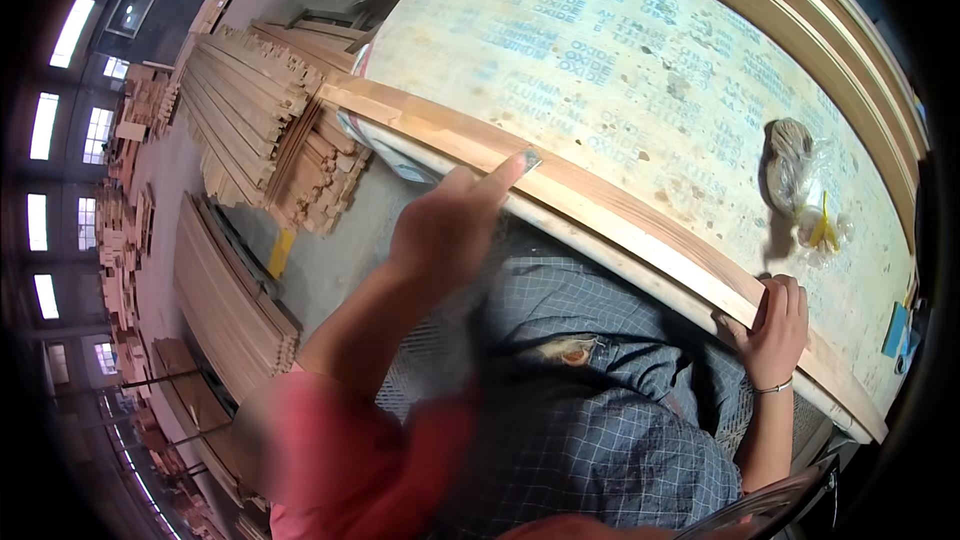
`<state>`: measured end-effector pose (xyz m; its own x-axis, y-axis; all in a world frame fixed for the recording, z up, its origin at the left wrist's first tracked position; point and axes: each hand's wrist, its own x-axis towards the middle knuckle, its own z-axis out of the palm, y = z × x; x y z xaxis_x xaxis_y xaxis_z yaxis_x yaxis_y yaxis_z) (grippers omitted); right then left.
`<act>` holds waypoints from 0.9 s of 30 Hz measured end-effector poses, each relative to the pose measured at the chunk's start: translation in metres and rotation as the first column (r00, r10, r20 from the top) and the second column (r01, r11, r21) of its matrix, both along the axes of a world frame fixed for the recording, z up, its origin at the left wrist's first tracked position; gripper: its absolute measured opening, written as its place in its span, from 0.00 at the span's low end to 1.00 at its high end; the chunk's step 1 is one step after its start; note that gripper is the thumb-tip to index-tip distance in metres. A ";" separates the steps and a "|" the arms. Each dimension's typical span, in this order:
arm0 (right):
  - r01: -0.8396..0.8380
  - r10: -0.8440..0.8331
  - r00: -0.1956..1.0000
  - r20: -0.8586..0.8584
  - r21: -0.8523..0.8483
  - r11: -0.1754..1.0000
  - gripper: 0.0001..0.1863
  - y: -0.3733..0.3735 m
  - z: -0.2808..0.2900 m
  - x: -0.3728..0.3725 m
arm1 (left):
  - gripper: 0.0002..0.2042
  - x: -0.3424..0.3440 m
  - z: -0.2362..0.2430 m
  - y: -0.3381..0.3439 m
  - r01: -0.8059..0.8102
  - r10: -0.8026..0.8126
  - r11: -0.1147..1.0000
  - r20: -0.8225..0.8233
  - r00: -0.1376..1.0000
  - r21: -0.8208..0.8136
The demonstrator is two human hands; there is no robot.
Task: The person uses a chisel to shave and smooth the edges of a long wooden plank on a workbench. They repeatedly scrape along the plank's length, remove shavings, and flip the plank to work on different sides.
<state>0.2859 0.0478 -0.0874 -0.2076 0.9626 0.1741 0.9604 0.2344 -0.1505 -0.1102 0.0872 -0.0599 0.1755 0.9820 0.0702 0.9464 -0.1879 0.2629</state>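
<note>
Head view: the long wooden strip (600, 230) on the tabletop (640, 70) looks light but whippy, right hand (775, 325) grip clasping its edge, left hand (450, 225) grip released, one fingertip pressing.

— What can't you make out?
— The left hand (450, 225) is motion-blurred; whatever its fingertips press on the wooden strip (600, 230) is unclear.
— And right?
— The right hand (775, 325) hides the strip's near edge; the plastic bag (800, 185) blurs its contents.
</note>
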 end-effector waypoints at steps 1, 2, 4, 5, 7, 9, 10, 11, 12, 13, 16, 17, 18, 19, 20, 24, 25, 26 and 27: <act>0.002 -0.002 1.000 0.001 -0.001 1.000 0.35 0.000 0.000 0.001 | 0.24 -0.003 -0.001 0.001 0.034 -0.034 0.999 0.020 0.999 0.006; 0.003 -0.003 1.000 0.003 -0.002 1.000 0.35 -0.001 0.000 0.001 | 0.23 -0.010 -0.003 0.001 0.068 -0.068 0.998 0.040 0.997 0.013; -0.002 0.002 1.000 0.006 0.003 1.000 0.35 0.000 0.001 0.001 | 0.22 -0.020 -0.007 0.001 0.065 -0.056 0.997 0.218 0.974 -0.032; -0.005 0.005 1.000 0.007 0.008 1.000 0.35 0.000 0.003 0.001 | 0.22 -0.023 -0.009 0.001 0.041 -0.005 0.995 0.368 0.930 -0.090; -0.010 0.010 1.000 0.002 0.018 1.000 0.35 0.000 0.003 0.000 | 0.21 -0.009 0.002 0.004 -0.104 0.283 0.931 0.513 0.810 -0.350; -0.013 0.014 1.000 -0.015 0.030 0.999 0.34 -0.001 0.000 0.001 | 0.21 0.004 0.007 0.008 -0.187 0.503 0.834 0.576 0.645 -0.519; -0.016 0.017 1.000 -0.023 0.036 0.999 0.34 -0.001 0.000 0.002 | 0.21 0.008 0.007 0.009 -0.198 0.572 0.794 0.597 0.563 -0.574; -0.021 0.022 1.000 -0.014 0.039 0.999 0.34 0.000 0.001 0.001 | 0.21 0.005 -0.005 0.009 -0.125 0.365 0.911 0.624 0.691 -0.394; -0.019 0.020 1.000 -0.013 0.039 0.999 0.35 0.000 0.001 0.001 | 0.22 0.002 -0.018 0.009 -0.045 0.154 0.980 0.597 0.788 -0.194; -0.019 0.019 1.000 -0.013 0.043 0.999 0.35 0.001 0.000 0.000 | 0.22 0.007 -0.028 0.013 0.083 -0.115 0.993 0.502 0.857 0.086; -0.017 0.017 1.000 -0.001 0.049 0.999 0.35 -0.001 0.000 0.001 | 0.23 0.027 -0.013 0.004 0.256 -0.113 0.948 0.553 0.826 -0.188; -0.014 0.015 1.000 -0.012 0.036 0.999 0.35 0.000 -0.001 0.002 | 0.23 0.039 0.005 -0.004 0.250 0.060 0.863 0.582 0.811 -0.439; -0.004 0.004 1.000 -0.018 0.020 1.000 0.35 -0.003 -0.001 0.005 | 0.24 0.050 0.017 -0.010 0.259 0.232 0.707 0.562 0.794 -0.658; -0.037 0.040 0.999 -0.034 0.070 0.997 0.35 -0.003 -0.002 0.007 | 0.25 0.048 0.011 -0.013 0.287 0.163 0.749 0.587 0.793 -0.597; -0.043 0.047 0.996 -0.080 0.048 0.998 0.38 -0.003 0.000 0.006 | 0.26 0.046 0.008 -0.018 0.244 0.195 0.782 0.598 0.778 -0.574; -0.193 0.208 0.960 -0.189 0.096 0.977 0.46 -0.004 0.009 0.019 | 0.26 0.043 -0.017 -0.044 0.248 0.582 0.729 0.768 0.267 -0.638; -0.185 0.201 0.955 -0.219 0.090 0.979 0.47 -0.005 0.012 0.024 | 0.25 0.042 -0.021 -0.049 0.249 0.581 0.730 0.770 0.262 -0.636; -0.159 0.174 0.957 -0.233 0.084 0.984 0.49 -0.008 0.012 0.031 | 0.24 0.044 -0.026 -0.053 0.249 0.583 0.731 0.771 0.257 -0.635; -0.132 0.141 0.973 -0.180 0.066 0.989 0.50 -0.010 0.014 0.039 | 0.24 0.047 -0.025 -0.056 0.191 0.589 0.729 0.744 0.317 -0.658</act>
<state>0.3247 0.0374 -0.0736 -0.2961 0.9157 0.2718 0.8759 0.3738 -0.3051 -0.0633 0.0312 -0.0845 0.1777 0.8433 -0.5072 0.0198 0.5122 0.8586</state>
